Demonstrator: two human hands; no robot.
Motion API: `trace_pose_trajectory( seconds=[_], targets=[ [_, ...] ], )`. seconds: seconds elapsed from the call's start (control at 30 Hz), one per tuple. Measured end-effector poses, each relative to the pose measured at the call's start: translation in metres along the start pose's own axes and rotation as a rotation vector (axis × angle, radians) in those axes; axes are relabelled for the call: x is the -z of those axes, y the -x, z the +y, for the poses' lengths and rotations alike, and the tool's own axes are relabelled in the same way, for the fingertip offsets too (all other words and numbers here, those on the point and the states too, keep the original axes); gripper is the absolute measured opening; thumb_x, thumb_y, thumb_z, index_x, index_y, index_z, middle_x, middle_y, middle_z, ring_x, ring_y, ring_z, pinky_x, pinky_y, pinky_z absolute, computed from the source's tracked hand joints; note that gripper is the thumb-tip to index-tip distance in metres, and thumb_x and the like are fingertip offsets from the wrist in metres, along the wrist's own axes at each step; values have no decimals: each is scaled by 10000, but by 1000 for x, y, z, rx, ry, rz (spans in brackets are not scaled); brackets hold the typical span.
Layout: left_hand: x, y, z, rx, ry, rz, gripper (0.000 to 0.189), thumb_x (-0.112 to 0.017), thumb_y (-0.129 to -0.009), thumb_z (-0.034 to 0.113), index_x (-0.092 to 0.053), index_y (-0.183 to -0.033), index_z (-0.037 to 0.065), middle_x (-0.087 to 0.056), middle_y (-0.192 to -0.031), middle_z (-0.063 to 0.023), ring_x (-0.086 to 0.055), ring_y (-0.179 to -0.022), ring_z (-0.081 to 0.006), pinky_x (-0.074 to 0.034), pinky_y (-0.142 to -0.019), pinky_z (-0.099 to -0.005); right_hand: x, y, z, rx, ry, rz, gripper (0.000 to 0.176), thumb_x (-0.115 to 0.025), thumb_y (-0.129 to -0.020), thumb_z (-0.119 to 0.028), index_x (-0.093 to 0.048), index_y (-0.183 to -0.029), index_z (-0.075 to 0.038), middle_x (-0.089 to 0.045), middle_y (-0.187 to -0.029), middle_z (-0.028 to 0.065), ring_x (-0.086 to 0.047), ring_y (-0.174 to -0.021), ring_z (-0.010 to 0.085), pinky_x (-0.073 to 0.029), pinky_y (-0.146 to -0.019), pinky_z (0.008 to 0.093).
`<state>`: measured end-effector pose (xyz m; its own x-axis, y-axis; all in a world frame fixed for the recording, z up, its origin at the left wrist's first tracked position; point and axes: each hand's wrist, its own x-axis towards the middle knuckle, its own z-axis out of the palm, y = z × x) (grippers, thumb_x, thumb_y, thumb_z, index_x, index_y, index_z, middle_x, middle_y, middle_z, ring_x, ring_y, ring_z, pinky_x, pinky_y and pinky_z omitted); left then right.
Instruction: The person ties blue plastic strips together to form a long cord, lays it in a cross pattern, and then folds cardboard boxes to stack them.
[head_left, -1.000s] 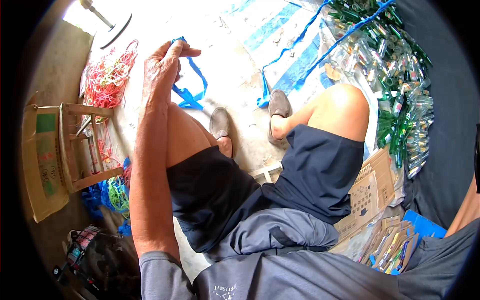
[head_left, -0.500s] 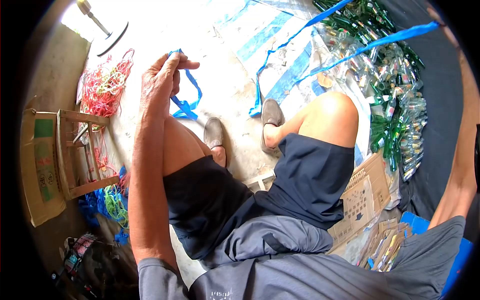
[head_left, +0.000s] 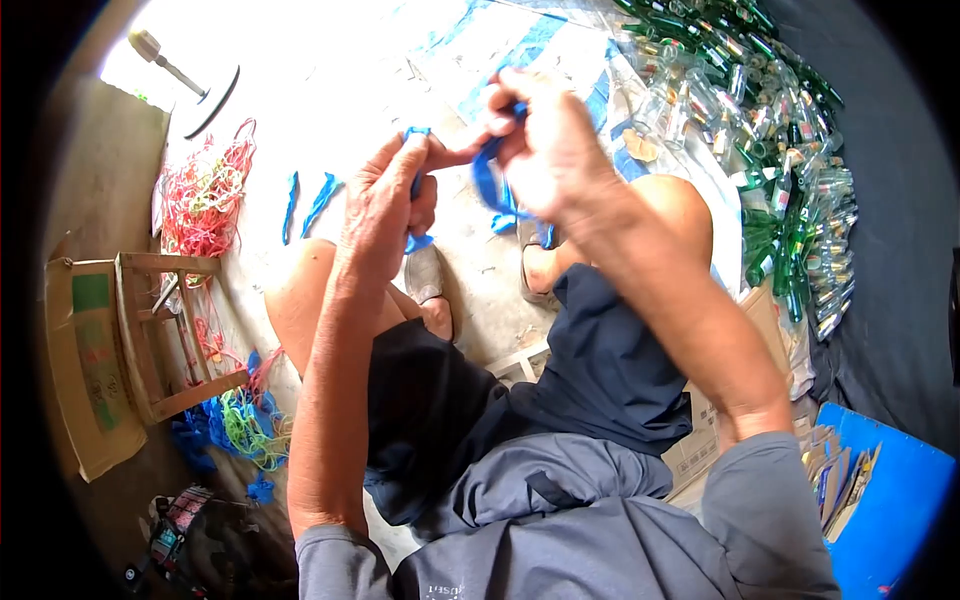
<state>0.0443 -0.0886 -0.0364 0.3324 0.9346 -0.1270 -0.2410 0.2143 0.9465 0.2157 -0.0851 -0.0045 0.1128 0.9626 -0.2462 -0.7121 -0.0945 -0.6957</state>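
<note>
Blue strip material (head_left: 488,180) runs from my right hand and loops down between my two hands. My left hand (head_left: 388,200) is closed on the blue strip, a bit of which shows over the index finger and below the palm. Close beside it on the right, my right hand (head_left: 550,140) is pinched round another part of the strip, slightly blurred. Pieces of the strip also hang near my shoes (head_left: 427,275). Two short blue ends (head_left: 318,205) show left of my left hand, above my knee.
Many green and clear bottles (head_left: 790,190) lie at the right on a striped sheet. At the left are tangled red string (head_left: 208,195), a wooden frame (head_left: 185,330), flattened cardboard (head_left: 95,360) and blue-green string (head_left: 250,425). A blue box (head_left: 890,500) holds cardboard pieces.
My right hand has come in from the far right to beside my left hand, bringing the blue strip along. My left hand has shifted slightly right and down.
</note>
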Motion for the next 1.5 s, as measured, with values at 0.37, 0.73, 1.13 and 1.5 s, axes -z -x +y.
trace_pose_trajectory(
  seconds=[0.37, 0.73, 1.13, 1.5],
  targets=[
    [18, 6, -11, 178, -28, 73, 208, -578, -1046, 265, -625, -1037, 63, -534, -684, 42, -360, -515, -20, -283, -464, -209, 27, -52, -2, -142, -64, -119, 164, -502, -1024, -175, -575, -1045, -30, -564, -738, 1, -535, -606, 129, -525, -613, 388],
    [14, 9, -14, 182, -181, 92, 213, -602, -1050, 290, -629, -1031, 79, -484, -692, 61, -319, -552, -12, -239, -480, -199, 23, -64, -86, -55, 146, -280, 186, -555, -1034, -230, -596, -962, -64, -491, -720, -10, -471, -582, 132, -449, -571, 317],
    [9, 7, -19, 176, -289, 83, 259, -578, -1057, 316, -645, -1002, 72, -488, -674, 61, -329, -539, -9, -250, -481, -196, 24, -64, -118, 46, 325, -274, 221, -528, -1048, -263, -597, -955, -74, -492, -719, -34, -440, -575, 92, -413, -551, 278],
    [21, 0, -22, 46, -179, 167, 282, -534, -1052, 268, -719, -1033, 55, -514, -653, 56, -343, -513, -13, -273, -466, -211, -47, -30, -167, 470, 970, -280, 233, -521, -1031, -225, -642, -942, -48, -489, -672, -55, -405, -541, 65, -355, -493, 248]
  ],
)
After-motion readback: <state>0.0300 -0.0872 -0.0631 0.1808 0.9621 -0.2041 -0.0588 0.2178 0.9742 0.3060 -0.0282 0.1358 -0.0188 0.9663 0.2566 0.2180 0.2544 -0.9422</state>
